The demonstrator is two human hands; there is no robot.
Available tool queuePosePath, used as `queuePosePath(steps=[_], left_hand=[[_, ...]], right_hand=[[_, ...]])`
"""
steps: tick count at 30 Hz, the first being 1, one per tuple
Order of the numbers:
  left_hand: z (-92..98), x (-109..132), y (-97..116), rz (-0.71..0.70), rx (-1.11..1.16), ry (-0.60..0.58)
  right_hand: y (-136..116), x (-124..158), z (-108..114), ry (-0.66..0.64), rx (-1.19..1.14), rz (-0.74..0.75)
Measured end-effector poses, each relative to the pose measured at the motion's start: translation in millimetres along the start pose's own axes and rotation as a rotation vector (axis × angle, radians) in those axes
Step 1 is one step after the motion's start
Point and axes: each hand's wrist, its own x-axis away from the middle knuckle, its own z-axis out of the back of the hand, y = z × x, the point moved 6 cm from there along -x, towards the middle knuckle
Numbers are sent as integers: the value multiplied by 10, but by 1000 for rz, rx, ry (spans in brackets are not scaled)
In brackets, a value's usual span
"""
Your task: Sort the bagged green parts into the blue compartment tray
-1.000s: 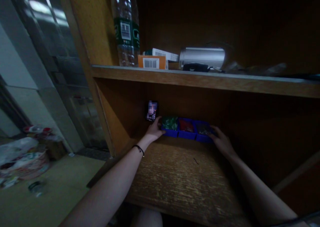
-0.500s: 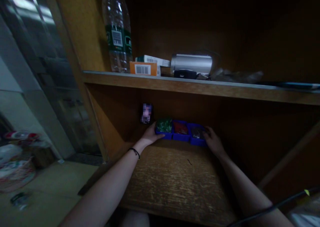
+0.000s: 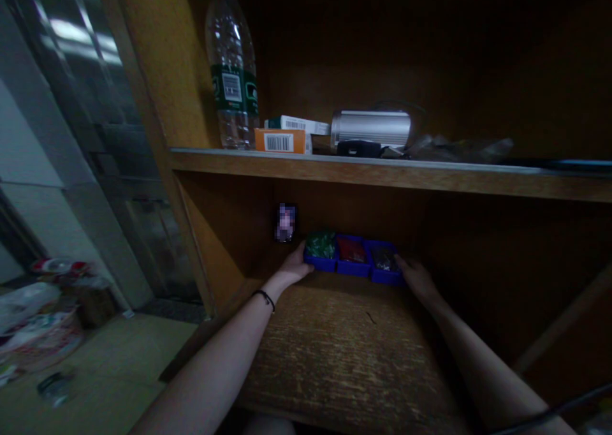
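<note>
A row of three joined blue bins (image 3: 354, 268) sits deep on the lower wooden shelf (image 3: 349, 346). The bins hold green, red and dark small parts. My left hand (image 3: 294, 268) grips the left end of the row, by the green bin. My right hand (image 3: 415, 274) holds the right end, by the dark bin. A small lit phone (image 3: 285, 222) leans against the back wall just left of the bins.
The upper shelf (image 3: 382, 170) carries a clear water bottle (image 3: 232, 71), an orange box (image 3: 280, 140), a white box, a silver cylinder (image 3: 371, 127) and crumpled plastic. Bags and litter lie on the floor at left (image 3: 43, 320). A dark cable crosses the bottom right corner.
The view has shifted slightly. Both hands stay on the ends of the blue bins, which remain at the back of the lower shelf.
</note>
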Motion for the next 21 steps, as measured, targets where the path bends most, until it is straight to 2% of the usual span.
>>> queuePosePath(steps=[5, 8, 11, 14, 19, 21], left_hand=[[19, 0, -4, 50, 266, -5], [24, 2, 5, 73, 314, -30], [28, 24, 20, 97, 306, -25], [-23, 40, 54, 55, 290, -60], [-5, 5, 26, -14, 61, 85], [1, -8, 18, -22, -9, 105]], right_hand=[[5, 8, -38, 4, -71, -34], [-76, 46, -41, 11, -110, -12], [-140, 92, -47, 8, -133, -14], [-208, 151, -62, -33, -166, -14], [-370, 256, -70, -170, -312, -13], [-427, 283, -65, -218, -378, -6]])
